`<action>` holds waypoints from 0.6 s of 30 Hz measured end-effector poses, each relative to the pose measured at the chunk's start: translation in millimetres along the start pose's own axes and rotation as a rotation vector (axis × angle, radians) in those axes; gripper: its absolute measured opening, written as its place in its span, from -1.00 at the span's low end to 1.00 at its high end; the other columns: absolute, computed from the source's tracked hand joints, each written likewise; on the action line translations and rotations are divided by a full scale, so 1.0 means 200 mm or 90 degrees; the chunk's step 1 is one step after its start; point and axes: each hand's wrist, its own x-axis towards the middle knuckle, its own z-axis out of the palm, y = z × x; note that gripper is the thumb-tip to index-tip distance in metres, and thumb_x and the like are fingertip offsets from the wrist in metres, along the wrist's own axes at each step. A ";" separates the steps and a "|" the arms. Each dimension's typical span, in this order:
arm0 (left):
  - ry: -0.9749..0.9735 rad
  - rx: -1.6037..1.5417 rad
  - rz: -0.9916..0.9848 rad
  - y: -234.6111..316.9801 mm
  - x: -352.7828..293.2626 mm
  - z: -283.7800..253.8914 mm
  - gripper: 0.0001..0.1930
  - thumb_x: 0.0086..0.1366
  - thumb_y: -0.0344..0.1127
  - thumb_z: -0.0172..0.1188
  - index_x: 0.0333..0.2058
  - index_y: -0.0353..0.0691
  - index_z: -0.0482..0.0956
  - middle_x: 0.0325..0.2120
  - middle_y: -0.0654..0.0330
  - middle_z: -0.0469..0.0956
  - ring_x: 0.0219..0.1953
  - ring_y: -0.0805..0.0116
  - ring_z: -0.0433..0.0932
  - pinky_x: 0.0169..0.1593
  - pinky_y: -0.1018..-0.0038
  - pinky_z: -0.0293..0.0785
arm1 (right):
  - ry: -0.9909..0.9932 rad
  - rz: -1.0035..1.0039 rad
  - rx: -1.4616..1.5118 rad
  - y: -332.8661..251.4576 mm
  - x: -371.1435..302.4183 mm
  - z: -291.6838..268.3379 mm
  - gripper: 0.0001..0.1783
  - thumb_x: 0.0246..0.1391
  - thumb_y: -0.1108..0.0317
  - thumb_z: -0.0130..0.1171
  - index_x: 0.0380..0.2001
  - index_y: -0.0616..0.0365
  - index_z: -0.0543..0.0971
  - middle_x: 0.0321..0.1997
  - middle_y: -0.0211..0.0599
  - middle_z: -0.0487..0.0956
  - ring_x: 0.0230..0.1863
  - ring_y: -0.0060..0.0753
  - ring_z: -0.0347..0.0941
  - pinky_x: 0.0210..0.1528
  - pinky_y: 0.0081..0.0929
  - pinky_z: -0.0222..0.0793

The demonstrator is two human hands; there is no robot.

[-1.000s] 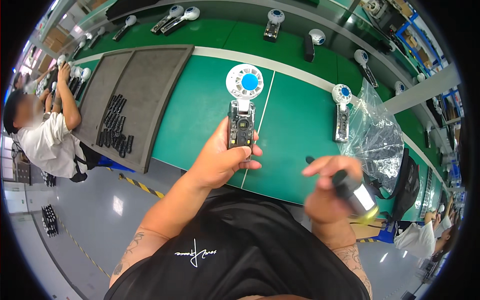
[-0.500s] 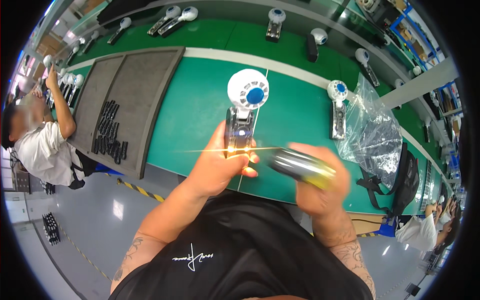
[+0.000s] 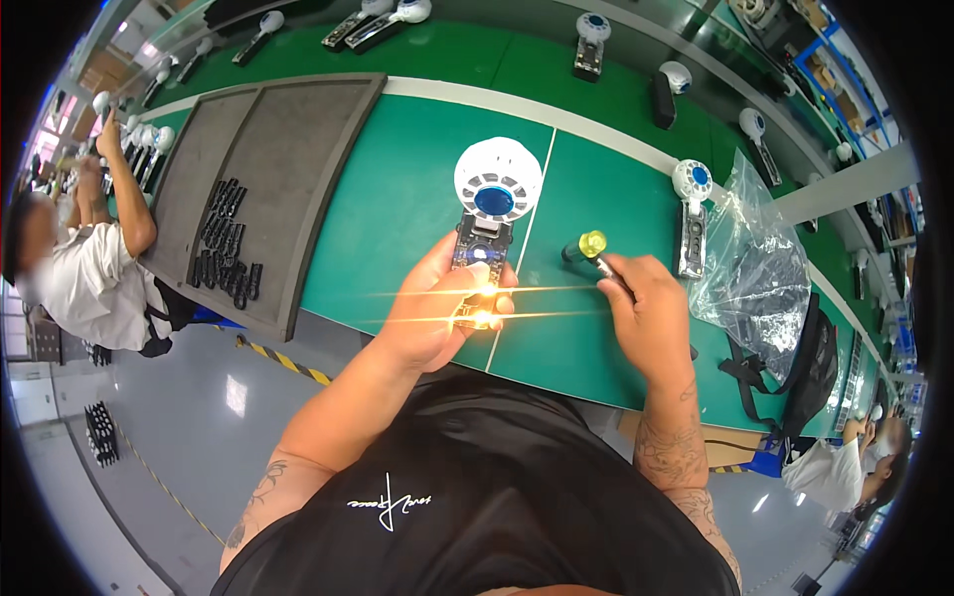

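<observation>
My left hand (image 3: 429,310) is closed around the handle of a handheld fan (image 3: 497,184), thumb across its front. The fan has a white round head with a blue centre. Its handle looks uncovered, with a dark circuit board and bright orange lights glowing near the thumb. To the right, my right hand (image 3: 646,308) grips the dark handle of a small mallet (image 3: 593,244) with a yellow face. The mallet's head is apart from the fan, just above the green table (image 3: 388,189).
A grey tray (image 3: 288,139) with several black clip-like parts (image 3: 224,228) lies at left. Another fan (image 3: 693,214), a clear plastic bag (image 3: 760,258) and a black bag (image 3: 810,363) are at right. Several fans (image 3: 593,45) stand along the far green belt. Co-workers (image 3: 89,258) sit either side.
The mallet, blurred and close to the fan before, has tilted upright and now shows its yellow face. My left hand keeps the fan, whose head has tipped slightly. The view has shifted a little.
</observation>
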 end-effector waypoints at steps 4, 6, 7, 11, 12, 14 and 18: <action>-0.030 0.025 0.016 -0.02 0.01 -0.04 -0.52 0.45 -0.46 0.03 0.33 -0.23 0.33 -0.08 -0.03 0.61 -0.19 0.21 0.64 -0.17 0.44 0.57 | -0.025 0.017 -0.081 0.07 -0.02 0.08 -0.71 0.16 0.45 0.31 -0.03 0.17 0.72 -0.20 -0.27 0.62 -0.26 -0.20 0.49 -0.14 -0.32 0.46; -0.051 0.045 0.031 -0.01 0.03 -0.05 -0.51 0.45 -0.47 0.02 0.33 -0.24 0.33 -0.08 -0.04 0.61 -0.20 0.21 0.63 -0.17 0.44 0.57 | 0.016 -0.010 -0.116 0.08 0.00 0.12 -0.71 0.16 0.41 0.33 -0.04 0.12 0.72 -0.14 -0.30 0.63 -0.19 -0.17 0.52 -0.09 -0.29 0.49; -0.062 0.055 0.039 -0.01 0.03 -0.05 -0.51 0.44 -0.47 0.01 0.33 -0.25 0.32 -0.07 -0.04 0.61 -0.21 0.21 0.63 -0.17 0.44 0.57 | 0.037 -0.024 -0.135 0.08 0.00 0.13 -0.72 0.16 0.40 0.34 -0.04 0.10 0.72 -0.11 -0.32 0.63 -0.16 -0.16 0.53 -0.06 -0.28 0.50; -0.021 0.062 0.052 0.00 0.06 -0.01 -0.49 0.42 -0.43 0.05 0.33 -0.31 0.33 -0.09 -0.07 0.59 -0.24 0.21 0.60 -0.25 0.43 0.53 | 0.023 0.007 -0.139 0.08 0.01 0.13 -0.70 0.15 0.42 0.32 -0.03 0.12 0.72 -0.08 -0.29 0.63 -0.09 -0.15 0.51 -0.02 -0.29 0.47; -0.007 0.064 0.057 0.00 0.07 -0.01 -0.48 0.42 -0.42 0.06 0.33 -0.34 0.33 -0.10 -0.08 0.58 -0.25 0.21 0.59 -0.28 0.43 0.51 | 0.018 0.016 -0.141 0.08 0.01 0.13 -0.69 0.14 0.43 0.32 -0.02 0.12 0.72 -0.07 -0.27 0.63 -0.07 -0.14 0.50 0.00 -0.30 0.47; -0.001 0.059 0.059 0.01 0.08 -0.02 -0.48 0.41 -0.42 0.06 0.33 -0.33 0.33 -0.10 -0.08 0.58 -0.25 0.21 0.59 -0.28 0.43 0.51 | 0.018 0.015 -0.149 0.08 0.02 0.13 -0.69 0.15 0.42 0.32 -0.02 0.12 0.72 -0.07 -0.27 0.63 -0.07 -0.14 0.50 0.00 -0.29 0.47; 0.016 0.049 0.062 0.00 0.09 -0.05 -0.47 0.41 -0.42 0.06 0.34 -0.31 0.33 -0.10 -0.08 0.58 -0.26 0.21 0.59 -0.28 0.44 0.51 | 0.019 0.012 -0.170 0.08 0.02 0.14 -0.69 0.15 0.40 0.32 -0.02 0.11 0.71 -0.07 -0.28 0.63 -0.07 -0.14 0.51 0.00 -0.28 0.47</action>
